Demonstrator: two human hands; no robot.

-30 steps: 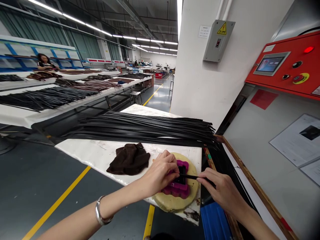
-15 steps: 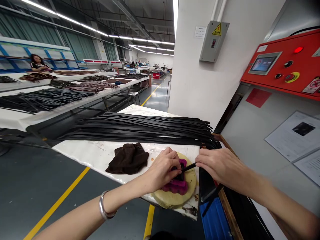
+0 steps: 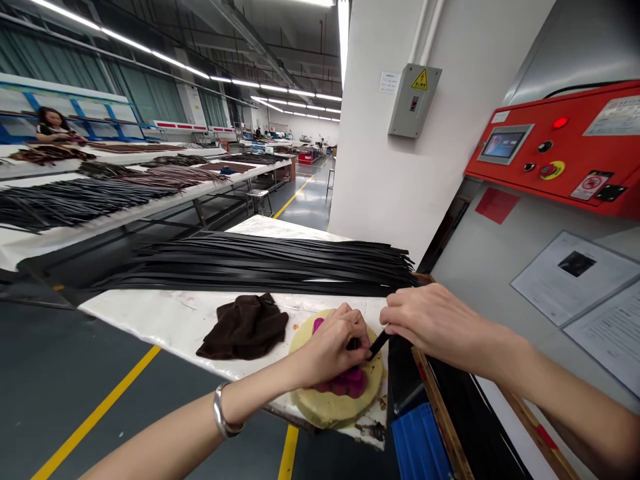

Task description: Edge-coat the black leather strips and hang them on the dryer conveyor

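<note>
Two hands, one black strip (image 3: pixel 379 344), and there it is, slanting up across the right side of the yellow pad (image 3: pixel 323 415)! The left hand (image 3: pixel 347 339), over the middle of the pad, pinches the strip's lower part between thumb and fingers, right above the purple block (image 3: pixel 350 384) lying on that pad. The right hand (image 3: pixel 417 321), raised at the pad's far right edge, pinches the upper part, fingers curled in tight. The short span between them looks straight. Does the strip pass through the block? Can't tell, the knuckles cover it.

Now for the touch this calls for, as I judge it: left fingertips low and firm, so the block sits flat on the pad; any pull from the right smooth and in line with the left pinch. A flat, thin strip would likely twist or kink if the grips fall out of line, and too steep an angle could tip the block.

Around them: a crumpled brown cloth (image 3: pixel 244 327) left of the pad, a long bundle of black strips (image 3: pixel 270 263) beyond it, and a blue ribbed item (image 3: pixel 421 440) to its lower right.
</note>
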